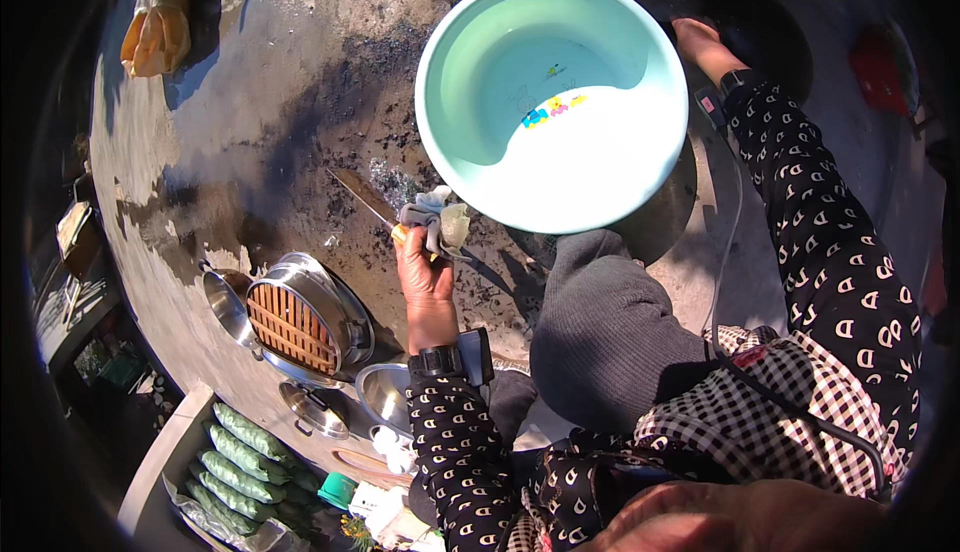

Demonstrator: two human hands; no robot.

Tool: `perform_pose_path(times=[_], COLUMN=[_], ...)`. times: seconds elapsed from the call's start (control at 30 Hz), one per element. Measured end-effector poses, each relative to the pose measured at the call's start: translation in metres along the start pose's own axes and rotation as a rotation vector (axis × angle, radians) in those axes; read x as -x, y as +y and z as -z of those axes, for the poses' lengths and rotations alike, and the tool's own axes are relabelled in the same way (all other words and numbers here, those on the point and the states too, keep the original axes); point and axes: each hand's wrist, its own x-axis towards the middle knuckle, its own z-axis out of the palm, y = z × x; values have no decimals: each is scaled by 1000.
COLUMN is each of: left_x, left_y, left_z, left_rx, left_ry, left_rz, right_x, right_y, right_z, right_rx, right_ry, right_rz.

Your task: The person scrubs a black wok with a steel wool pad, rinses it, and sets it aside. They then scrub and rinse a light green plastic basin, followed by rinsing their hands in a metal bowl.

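My left hand [425, 270] is closed round the light yellow handle of a knife [365, 195], whose long blade points away to the far left. A bunched grey and white cloth [432, 214] sits against the same hand, just beyond its fingers. In front of me, a large pale green plastic basin [440, 37] has small coloured cartoon pictures on its inner bottom; bright sunlight covers its near half. My right hand [697, 40] is at the basin's far right rim, its fingers mostly hidden, so whether it grips the rim cannot be told.
A steel pot with a slatted wooden rack [290, 326] stands on the left beside steel bowls [385, 395] and a lid [314, 410]. Several green packets [240, 462] fill a box at lower left. A dark cable [728, 242] hangs by my right arm. My knee [610, 322] is close to the basin.
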Motion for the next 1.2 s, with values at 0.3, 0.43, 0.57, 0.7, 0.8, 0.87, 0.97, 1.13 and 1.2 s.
perform_pose_path(times=[0.3,0.43,0.57,0.7,0.8,0.87,0.97,1.13,1.2], left_x=[-28,-37,-44,-52,-53,-53,-51,-55,-51], left_y=[-3,-10,-19,-25,-28,-28,-32,-49,-57], left_z=[-7,-6,-7,-6,-7,-11,-25,-58,-67], left_rx=[-1,-7,23,-1,-2,0,27,15,-14], left_ry=[47,56,0,15,28,16,-48,-237,-168], left_rz=[8,-19,34,23,14,10,18,21,6], right_x=[13,26,23,35,66,88,119,146,150], right_y=[13,11,21,37,45,45,43,29,28], right_z=[-3,26,50,68,78,79,74,58,55], right_rx=[291,373,354,237,184,206,277,168,202], right_ry=[203,278,473,578,548,469,431,378,356], right_rz=[177,184,241,341,343,348,379,402,378])
